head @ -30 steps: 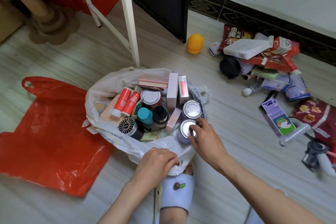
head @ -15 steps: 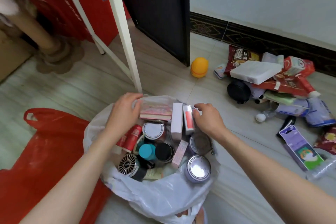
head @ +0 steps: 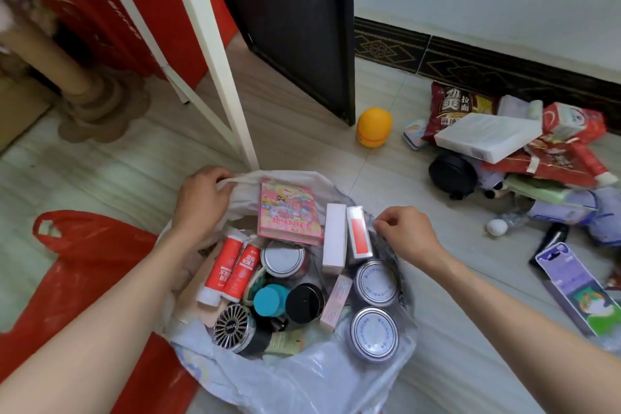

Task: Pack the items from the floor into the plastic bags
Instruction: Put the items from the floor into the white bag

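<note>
A white plastic bag (head: 302, 376) stands open on the floor, filled with cans (head: 374, 334), two red tubes (head: 232, 267), small boxes (head: 334, 239), a pink book (head: 289, 212) and jars. My left hand (head: 201, 202) grips the bag's far left handle. My right hand (head: 408, 233) pinches the bag's far right rim beside the red-and-white box (head: 359, 235). A pile of unpacked items (head: 524, 158) lies on the floor at the right: snack packets, a white box, a black round case. A flat red plastic bag (head: 84, 279) lies at the left.
An orange egg-shaped container (head: 373, 127) stands near a dark door (head: 295, 27). A white frame leg (head: 218, 70) rises just behind the bag. A purple carded package (head: 578, 286) lies at the right edge. A cardboard post base (head: 97, 104) sits at far left.
My hands left the bag's near rim and a can, then reached to its far side. They now hold the far rim wider apart, and the pink book shows fully.
</note>
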